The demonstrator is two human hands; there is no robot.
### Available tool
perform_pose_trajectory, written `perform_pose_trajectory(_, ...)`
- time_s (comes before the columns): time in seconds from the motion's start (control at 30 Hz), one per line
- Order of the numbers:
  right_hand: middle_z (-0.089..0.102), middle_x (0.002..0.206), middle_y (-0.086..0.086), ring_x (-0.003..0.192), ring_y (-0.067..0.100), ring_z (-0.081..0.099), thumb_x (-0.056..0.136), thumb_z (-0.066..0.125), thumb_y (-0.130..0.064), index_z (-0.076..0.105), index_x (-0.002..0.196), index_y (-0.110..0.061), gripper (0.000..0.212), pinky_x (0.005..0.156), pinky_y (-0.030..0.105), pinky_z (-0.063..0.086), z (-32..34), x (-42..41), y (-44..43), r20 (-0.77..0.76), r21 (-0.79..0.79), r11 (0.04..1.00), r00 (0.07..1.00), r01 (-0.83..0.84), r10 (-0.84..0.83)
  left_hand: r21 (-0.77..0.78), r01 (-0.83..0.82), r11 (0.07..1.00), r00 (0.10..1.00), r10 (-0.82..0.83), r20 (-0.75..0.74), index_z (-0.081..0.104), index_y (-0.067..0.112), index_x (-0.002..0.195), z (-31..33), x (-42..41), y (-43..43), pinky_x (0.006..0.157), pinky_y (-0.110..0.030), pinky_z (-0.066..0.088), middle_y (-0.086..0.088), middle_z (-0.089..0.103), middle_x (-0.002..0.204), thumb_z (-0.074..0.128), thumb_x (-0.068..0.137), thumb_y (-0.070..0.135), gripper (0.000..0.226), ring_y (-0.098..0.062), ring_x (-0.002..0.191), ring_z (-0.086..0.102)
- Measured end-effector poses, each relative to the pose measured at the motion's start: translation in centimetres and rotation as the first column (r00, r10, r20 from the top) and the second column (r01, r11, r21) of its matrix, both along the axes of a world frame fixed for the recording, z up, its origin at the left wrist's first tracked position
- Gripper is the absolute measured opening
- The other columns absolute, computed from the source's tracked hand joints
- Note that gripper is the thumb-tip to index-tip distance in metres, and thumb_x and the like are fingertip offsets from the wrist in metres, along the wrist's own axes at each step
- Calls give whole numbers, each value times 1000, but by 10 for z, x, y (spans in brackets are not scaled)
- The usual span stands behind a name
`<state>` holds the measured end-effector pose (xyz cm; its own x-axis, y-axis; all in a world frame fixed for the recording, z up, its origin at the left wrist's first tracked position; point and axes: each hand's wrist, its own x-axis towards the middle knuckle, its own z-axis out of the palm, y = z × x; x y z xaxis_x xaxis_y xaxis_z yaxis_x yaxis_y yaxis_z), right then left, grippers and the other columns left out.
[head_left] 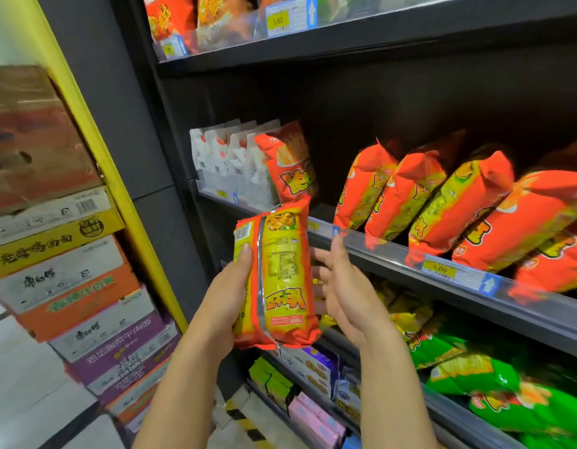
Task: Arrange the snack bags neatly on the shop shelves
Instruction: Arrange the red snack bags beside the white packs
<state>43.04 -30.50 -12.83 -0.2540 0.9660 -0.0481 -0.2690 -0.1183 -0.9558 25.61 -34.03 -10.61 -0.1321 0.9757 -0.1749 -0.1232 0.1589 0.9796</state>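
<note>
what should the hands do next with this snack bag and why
Probably flip the held bag upright and stand it in the shelf gap between the single orange bag and the leaning row. The left hand grips it with the back panel toward the camera and its print upside down; the right hand is open beside it.

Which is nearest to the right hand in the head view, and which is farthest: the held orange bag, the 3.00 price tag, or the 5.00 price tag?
1. Held orange bag, just left of the right hand.
2. 3.00 price tag, on the shelf edge to its right.
3. 5.00 price tag, high on the top shelf.
</note>
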Motion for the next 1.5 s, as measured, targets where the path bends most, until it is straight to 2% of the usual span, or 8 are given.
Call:
perform_pose_trajectory(0.13,75,100,10,84,21,69,85,37,-80,70,124,-20,79,68,36,59,-3,8,-8,-25,19,1000,999,-19,20,-5,3,1000,999,-3,36,74,20,124,-4,1,-4,82,-44,64,-11,82,107,42,101,65,60,-31,95,80)
perform_pose_trajectory(0.33,77,123,-8,117,13,72,75,60,-91,68,131,-34,81,106,48,55,-9,7,-16,177,128,990,983,-67,44,143,-18,990,990,38,-137,69,23,128,-4,9,-6,92,-55,62,-7,80,114,50,100,68,56,-30,100,80)
perform_pose_trajectory(0.43,76,125,-6,112,16,75,75,85,-65,63,135,-27,74,101,51,59,-13,9,-18,202,153,986,979,-66,35,219,4,976,978,42,-205,60,33,134,-8,9,-7,93,-54,62,-1,76,125,60,95,68,52,-21,105,78)
perform_pose_trajectory(0.7,78,119,6,111,22,74,81,82,8,62,131,-11,57,91,34,61,-36,29,-11,157,277,960,987,-28,-16,295,265,918,937,-172,-305,51,20,144,-17,-11,-18,96,-31,60,2,71,134,75,88,6,62,-17,124,69)
perform_pose_trajectory(1.0,78,119,6,111,22,75,75,83,-1,62,131,-10,61,89,30,61,-37,37,-9,112,300,953,994,-33,-1,272,377,886,904,-287,-318,46,20,151,-17,-25,-13,106,-35,55,-2,65,145,73,88,-2,72,-23,133,63)
perform_pose_trajectory(1.2,80,115,8,104,27,78,77,82,-27,62,131,-7,61,84,41,64,-28,31,-11,31,148,988,998,-49,45,230,259,938,953,-208,-221,57,28,142,-15,-17,-7,90,-29,62,4,75,131,70,92,26,52,-18,119,73)
perform_pose_trajectory(1.33,80,107,15,98,34,79,69,83,-51,66,123,-2,75,93,52,61,-25,21,-11,15,41,999,1000,0,-1,155,169,973,983,-156,-97,64,17,135,-15,-9,-3,89,-41,62,-6,79,119,68,91,40,49,-26,107,78)
perform_pose_trajectory(1.5,82,100,13,92,30,80,73,77,-58,71,117,-5,69,95,51,61,-20,14,-11,60,-28,999,998,24,-22,73,106,992,994,-106,2,68,14,117,-10,-1,-4,57,-28,62,-9,83,96,62,102,36,27,-21,76,81)
